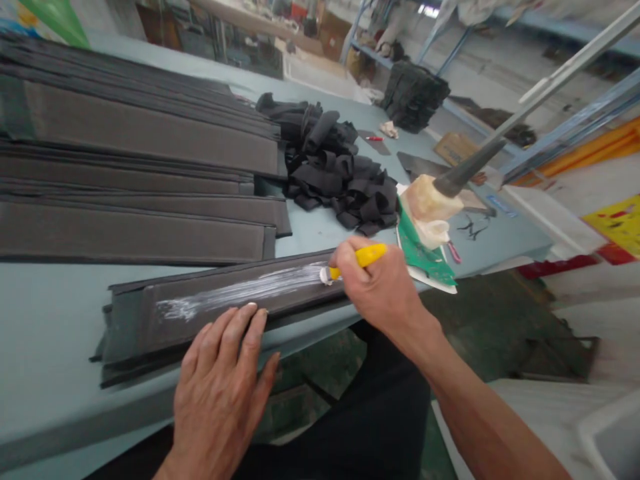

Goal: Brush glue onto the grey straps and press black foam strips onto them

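A yellow-handled brush point(369, 255) is gripped in my right hand point(383, 287). Its white-coated tip touches a long dark fabric strip point(150, 327) at the right end of a streaky white smear point(240, 287). This strip tops a small stack along the table's front edge. My left hand point(223, 380) lies with fingers stretched out, the fingertips resting on the strip's near edge. Behind the brush stands a pale, glue-crusted container point(425, 199) on a green sheet point(430, 253).
Stacks of similar dark strips point(150, 127) cover the table's left side. A heap of curled black bands point(345, 173) lies at the middle back. A slanting metal pole point(545, 93) crosses the upper right. Pink-handled cutter point(454, 252) and shelving point(440, 47) are beyond.
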### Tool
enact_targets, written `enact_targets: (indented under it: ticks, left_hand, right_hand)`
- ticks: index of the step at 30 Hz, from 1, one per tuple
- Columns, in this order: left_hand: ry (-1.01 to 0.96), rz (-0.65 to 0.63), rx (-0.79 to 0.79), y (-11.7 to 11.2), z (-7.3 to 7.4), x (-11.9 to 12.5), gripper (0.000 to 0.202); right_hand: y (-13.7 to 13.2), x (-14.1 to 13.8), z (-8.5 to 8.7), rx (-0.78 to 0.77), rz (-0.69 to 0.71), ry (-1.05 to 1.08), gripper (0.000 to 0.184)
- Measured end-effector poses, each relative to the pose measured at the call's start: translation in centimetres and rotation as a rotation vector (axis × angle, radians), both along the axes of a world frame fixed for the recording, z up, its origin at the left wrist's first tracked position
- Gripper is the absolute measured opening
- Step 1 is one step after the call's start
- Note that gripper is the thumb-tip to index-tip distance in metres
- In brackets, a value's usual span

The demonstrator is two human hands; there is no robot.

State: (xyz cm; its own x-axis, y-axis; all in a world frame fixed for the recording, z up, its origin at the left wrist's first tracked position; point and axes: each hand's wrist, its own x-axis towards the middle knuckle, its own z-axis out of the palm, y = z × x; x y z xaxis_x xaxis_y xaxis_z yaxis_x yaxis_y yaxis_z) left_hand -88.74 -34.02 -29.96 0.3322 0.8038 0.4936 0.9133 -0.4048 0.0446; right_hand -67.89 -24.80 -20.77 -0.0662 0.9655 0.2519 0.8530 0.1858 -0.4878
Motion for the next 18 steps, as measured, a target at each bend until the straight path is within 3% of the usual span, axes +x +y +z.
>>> enact_targets:
  ticks: [3,8,11,14,18]
  left_hand:
    - [-0.008,0.017,-0.006,0.0,0.2,0.3,0.041]
    - [0.024,0.002,0.013,-0.3,-0.2,-0.2,0.031]
    - [0.068,-0.060,0.040,-0.3,-0.5,-0.8,0.028]
    - [0.058,-0.042,0.017,-0.2,-0.3,-0.7,0.033]
    - [0.022,-0.023,-0.002,0.1,0.0,-0.2,0.045]
  right_hand:
    - [0.5,-3.8,-0.9,-0.033,0.114,0.145,0.033]
    - [0.1,-10.5,-2.2,-0.141,0.295,0.559,0.033]
    - [-0.4,-12.3,-2.0,-0.177,0.389,0.626,0.035]
    - [-0.2,-9.3,-1.8,-0.113,0.365,0.529,0.034]
    - [1.2,0.7,-1.7,0.014,0.073,0.207,0.033]
